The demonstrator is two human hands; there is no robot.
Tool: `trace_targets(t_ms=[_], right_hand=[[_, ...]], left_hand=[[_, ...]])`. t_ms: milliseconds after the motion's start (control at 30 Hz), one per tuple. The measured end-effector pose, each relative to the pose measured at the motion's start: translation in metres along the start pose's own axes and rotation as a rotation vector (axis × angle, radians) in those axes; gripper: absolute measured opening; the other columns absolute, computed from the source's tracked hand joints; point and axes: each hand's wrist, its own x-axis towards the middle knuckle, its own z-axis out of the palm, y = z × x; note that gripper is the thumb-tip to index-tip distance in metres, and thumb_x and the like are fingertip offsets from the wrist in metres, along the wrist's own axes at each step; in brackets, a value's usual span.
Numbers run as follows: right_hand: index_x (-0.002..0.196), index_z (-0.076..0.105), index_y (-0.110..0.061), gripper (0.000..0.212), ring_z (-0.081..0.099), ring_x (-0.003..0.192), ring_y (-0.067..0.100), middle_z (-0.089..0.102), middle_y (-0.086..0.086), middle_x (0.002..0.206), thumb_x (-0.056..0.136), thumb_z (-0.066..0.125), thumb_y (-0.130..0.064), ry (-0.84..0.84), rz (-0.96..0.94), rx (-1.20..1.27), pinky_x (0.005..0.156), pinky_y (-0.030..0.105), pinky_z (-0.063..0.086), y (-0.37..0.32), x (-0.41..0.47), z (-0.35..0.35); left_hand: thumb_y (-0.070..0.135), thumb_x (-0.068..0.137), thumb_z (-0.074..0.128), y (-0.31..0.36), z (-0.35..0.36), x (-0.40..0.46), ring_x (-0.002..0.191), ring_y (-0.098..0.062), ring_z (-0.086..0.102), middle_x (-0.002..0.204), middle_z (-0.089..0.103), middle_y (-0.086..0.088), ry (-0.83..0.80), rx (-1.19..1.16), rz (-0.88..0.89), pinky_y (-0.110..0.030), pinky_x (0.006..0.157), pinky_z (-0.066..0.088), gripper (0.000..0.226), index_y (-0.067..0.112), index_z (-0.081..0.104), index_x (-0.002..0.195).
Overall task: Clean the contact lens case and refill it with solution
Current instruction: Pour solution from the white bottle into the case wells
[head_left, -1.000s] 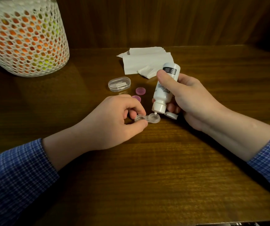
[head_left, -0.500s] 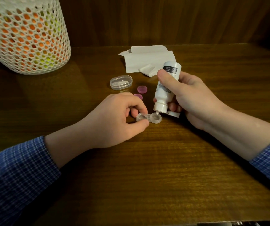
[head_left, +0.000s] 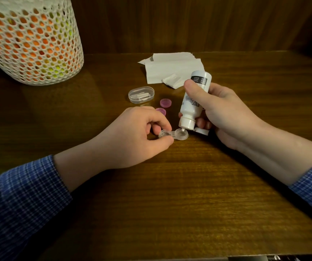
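A clear two-well contact lens case (head_left: 174, 134) lies on the wooden table (head_left: 170, 194) with both wells uncapped. My left hand (head_left: 132, 136) pinches its left well between thumb and forefinger. My right hand (head_left: 221, 112) grips a small white solution bottle (head_left: 193, 102), tipped nozzle-down. The nozzle tip sits right over the right well. The bottle's flip cap hangs open beside my fingers. Two pink screw caps (head_left: 165, 102) lie just behind the case; the nearer one (head_left: 160, 110) is partly hidden by my left hand.
A clear oval plastic box (head_left: 141, 94) sits behind the pink caps. White paper tissues (head_left: 170, 69) lie at the back by the wooden wall. A white mesh basket (head_left: 29, 40) holding orange and green items stands at the back left.
Both hands keep their hold. The bottle and case stay together with the nozzle over the right well; the view has only shifted slightly.
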Motion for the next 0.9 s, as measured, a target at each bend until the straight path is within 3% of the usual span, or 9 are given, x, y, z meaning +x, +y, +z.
trace_targets(t_ms=[200,467,767,900], right_hand=[[0.097,0.066,-0.025,0.029,0.057,0.058,0.014,0.076,-0.001,0.075,0.094,0.066,-0.053,0.005,0.012,-0.02,0.042,0.018,0.043,-0.0004,0.0004,-0.0012],[0.099,0.066,-0.023,0.029,0.059,0.077,0.028,0.077,0.0,0.076,0.094,0.066,-0.052,0.007,0.031,-0.023,0.048,0.022,0.044,-0.0002,0.0001,-0.0003],[0.1,0.066,-0.024,0.028,0.061,0.079,0.028,0.077,0.0,0.077,0.094,0.066,-0.051,0.019,0.047,-0.032,0.052,0.025,0.044,-0.0023,-0.0004,-0.0012],[0.1,0.066,-0.022,0.028,0.06,0.081,0.03,0.077,0.001,0.077,0.095,0.066,-0.05,0.021,0.046,-0.025,0.053,0.026,0.042,-0.0025,-0.0004,-0.001]], left_hand=[[0.033,0.086,0.074,-0.0006,0.0005,0.0003,0.075,-0.01,0.056,0.082,0.061,0.009,0.001,0.006,0.006,-0.032,0.064,0.049,0.014,0.03,0.076,0.099],[0.033,0.086,0.073,0.0,-0.0002,-0.0004,0.075,-0.012,0.056,0.082,0.061,0.009,0.001,0.001,0.008,-0.034,0.065,0.049,0.015,0.028,0.076,0.099],[0.036,0.086,0.07,0.0008,-0.0004,-0.0002,0.074,-0.016,0.058,0.082,0.062,0.009,0.002,0.0,0.004,-0.041,0.064,0.051,0.018,0.028,0.077,0.1],[0.033,0.088,0.073,0.0,0.0,0.0001,0.075,-0.014,0.057,0.083,0.062,0.009,-0.001,0.01,0.002,-0.038,0.064,0.051,0.014,0.029,0.076,0.101]])
